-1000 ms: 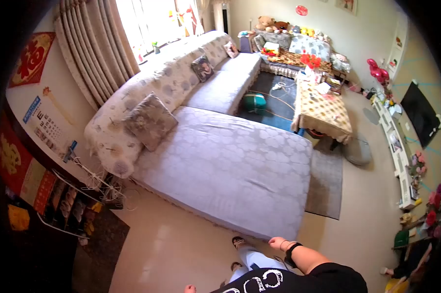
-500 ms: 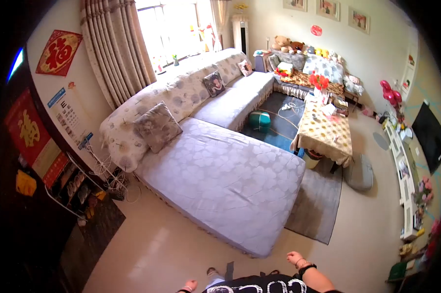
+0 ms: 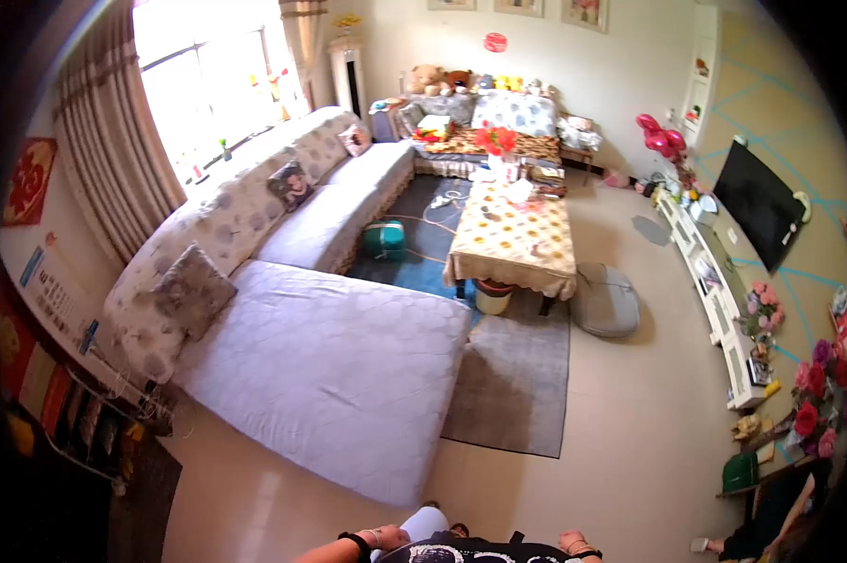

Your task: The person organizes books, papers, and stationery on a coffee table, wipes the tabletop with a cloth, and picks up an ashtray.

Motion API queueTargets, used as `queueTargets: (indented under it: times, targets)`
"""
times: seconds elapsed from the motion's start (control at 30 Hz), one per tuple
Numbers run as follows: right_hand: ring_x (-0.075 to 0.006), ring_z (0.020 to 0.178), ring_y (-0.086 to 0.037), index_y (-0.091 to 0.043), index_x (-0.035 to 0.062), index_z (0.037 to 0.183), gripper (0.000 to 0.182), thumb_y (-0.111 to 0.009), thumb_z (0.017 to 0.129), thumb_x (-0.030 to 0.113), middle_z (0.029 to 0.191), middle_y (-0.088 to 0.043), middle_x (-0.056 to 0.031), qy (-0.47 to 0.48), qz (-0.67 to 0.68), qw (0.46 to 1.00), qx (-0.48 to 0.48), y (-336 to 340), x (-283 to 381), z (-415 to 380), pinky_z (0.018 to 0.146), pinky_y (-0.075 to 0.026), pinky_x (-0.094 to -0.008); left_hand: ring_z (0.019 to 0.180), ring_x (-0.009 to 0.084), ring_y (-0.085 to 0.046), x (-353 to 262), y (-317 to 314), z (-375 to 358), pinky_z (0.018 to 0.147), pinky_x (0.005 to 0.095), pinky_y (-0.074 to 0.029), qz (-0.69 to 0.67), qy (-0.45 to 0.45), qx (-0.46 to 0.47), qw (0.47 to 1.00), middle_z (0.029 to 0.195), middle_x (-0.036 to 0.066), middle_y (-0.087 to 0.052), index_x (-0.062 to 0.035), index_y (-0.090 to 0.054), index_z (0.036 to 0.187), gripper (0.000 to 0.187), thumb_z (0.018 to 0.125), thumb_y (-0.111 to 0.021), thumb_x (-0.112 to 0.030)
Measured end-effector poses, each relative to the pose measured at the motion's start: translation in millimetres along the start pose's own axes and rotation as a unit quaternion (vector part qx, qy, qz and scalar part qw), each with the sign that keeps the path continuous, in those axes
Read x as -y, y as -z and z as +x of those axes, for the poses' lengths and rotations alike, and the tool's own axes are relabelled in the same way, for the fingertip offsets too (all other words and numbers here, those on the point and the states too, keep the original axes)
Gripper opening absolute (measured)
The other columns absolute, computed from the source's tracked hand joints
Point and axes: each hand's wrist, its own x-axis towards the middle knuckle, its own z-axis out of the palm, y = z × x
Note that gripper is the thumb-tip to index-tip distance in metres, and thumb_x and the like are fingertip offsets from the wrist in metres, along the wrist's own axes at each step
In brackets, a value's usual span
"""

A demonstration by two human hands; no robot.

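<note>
The floor (image 3: 648, 450) takes up the most room, pale and tiled; on it stands the L-shaped sofa (image 3: 320, 375), its broad lilac seat reaching toward the person, its near corner just beyond the left hand (image 3: 388, 538) and well short of touching it; a rug (image 3: 517, 394) lies along the sofa's inner side, partly under the table (image 3: 498, 246), which wears a patterned cloth; at the right runs a low white stand (image 3: 724, 319), a dark screen (image 3: 754, 202) on the wall above it; smaller are the grey cushion (image 3: 606, 300) on the floor beside the table, the pillow (image 3: 193, 289) against the sofa back, and the bin (image 3: 494, 298) under the table's near end; smallest are the hands, low in view; the left is beside a pale trouser leg (image 3: 423, 527), contact unclear; the right hand (image 3: 573, 542) is beside the black shirt (image 3: 484, 552); I cannot tell whether either hand's fingers are apart or together.
</note>
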Motion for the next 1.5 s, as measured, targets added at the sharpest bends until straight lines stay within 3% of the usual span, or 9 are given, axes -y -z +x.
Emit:
queueTargets:
  times: [0.1,0.43,0.47,0.73,0.83,1.07,1.2,1.33,1.5]
  targets:
    - [-0.0266,0.090,-0.057,-0.063,0.0107,0.095,0.028,-0.056,0.073,0.027,0.096,-0.061,-0.0121,0.056,0.117,0.991,0.031,36,44,-60,0.082,-0.044,-0.0349,0.086,0.0261,-0.057,8,8,50,0.078,0.0350,-0.043,-0.136,-0.104,0.035,0.985,0.091,0.013,-0.061,-0.0087,-0.059,0.100,0.031,0.083,-0.044,-0.031]
    - [-0.0190,0.080,-0.060,-0.062,0.0078,0.096,0.026,-0.052,0.078,0.024,0.085,-0.064,-0.0084,0.090,0.114,0.989,-0.002,135,51,53,0.073,-0.047,-0.0295,0.103,0.0264,-0.048,-93,145,252,0.089,0.0352,-0.036,0.060,-0.202,0.125,0.970,0.110,0.016,-0.053,-0.0021,-0.051,0.106,0.036,0.086,-0.036,-0.029]
    - [-0.0184,0.079,-0.060,-0.062,0.0061,0.096,0.026,-0.051,0.079,0.023,0.084,-0.064,-0.0089,0.047,0.191,0.980,0.001,173,58,48,0.071,-0.047,-0.0292,0.100,0.0259,-0.050,-64,134,326,0.088,0.0359,-0.037,0.132,-0.353,0.145,0.915,0.104,0.016,-0.055,-0.0007,-0.053,0.100,0.031,0.084,-0.038,-0.023]
    - [-0.0179,0.068,-0.058,-0.055,0.0030,0.100,0.021,-0.048,0.081,0.009,0.080,-0.060,-0.0081,0.015,0.481,0.870,-0.110,284,83,38,0.058,-0.047,-0.0283,0.106,0.0261,-0.048,-213,263,310,0.091,0.0385,-0.036,0.027,0.031,0.313,0.949,0.118,0.010,-0.049,-0.0021,-0.041,0.121,0.045,0.092,-0.024,-0.032]
    - [-0.0184,0.071,-0.058,-0.058,0.0039,0.098,0.020,-0.049,0.081,0.009,0.079,-0.061,-0.0087,-0.008,0.390,0.919,-0.049,294,53,66,0.062,-0.048,-0.0303,0.090,0.0176,-0.052,-168,216,445,0.074,0.0331,-0.044,0.122,-0.106,0.252,0.954,0.114,0.004,-0.051,-0.0082,-0.048,0.114,0.041,0.085,-0.036,-0.035]
    - [-0.0195,0.072,-0.058,-0.057,0.0030,0.100,0.022,-0.048,0.082,0.011,0.080,-0.060,-0.0099,-0.075,0.319,0.944,-0.043,423,-34,162,0.061,-0.048,-0.0308,0.095,0.0172,-0.047,-362,310,418,0.073,0.0380,-0.043,-0.111,0.116,0.269,0.950,0.109,0.003,-0.053,-0.0159,-0.051,0.111,0.043,0.082,-0.039,-0.045]
    - [-0.0201,0.072,-0.059,-0.056,0.0025,0.100,0.023,-0.047,0.082,0.012,0.080,-0.060,-0.0106,-0.079,0.364,0.923,-0.101,513,-65,228,0.061,-0.048,-0.0311,0.085,0.0134,-0.046,-361,313,476,0.069,0.0329,-0.042,-0.030,0.119,0.315,0.941,0.097,0.001,-0.054,-0.0198,-0.053,0.105,0.041,0.079,-0.040,-0.049]
    - [-0.0207,0.073,-0.059,-0.055,0.0019,0.101,0.024,-0.046,0.083,0.013,0.081,-0.059,-0.0112,-0.046,0.397,0.909,-0.120,589,-18,276,0.060,-0.048,-0.0313,0.099,0.0170,-0.044,-425,330,482,0.094,0.0381,-0.028,0.066,-0.005,0.236,0.969,0.115,0.001,-0.049,-0.0112,-0.050,0.113,0.038,0.087,-0.031,-0.031]
    - [-0.0168,0.071,-0.058,-0.054,-0.0002,0.102,0.025,-0.049,0.081,0.012,0.085,-0.061,-0.0101,0.102,0.403,0.910,-0.007,603,68,361,0.061,-0.047,-0.0281,0.087,0.0176,-0.054,-413,411,539,0.074,0.0310,-0.044,-0.097,0.194,0.253,0.943,0.096,0.002,-0.058,-0.0115,-0.056,0.106,0.036,0.083,-0.042,-0.035]
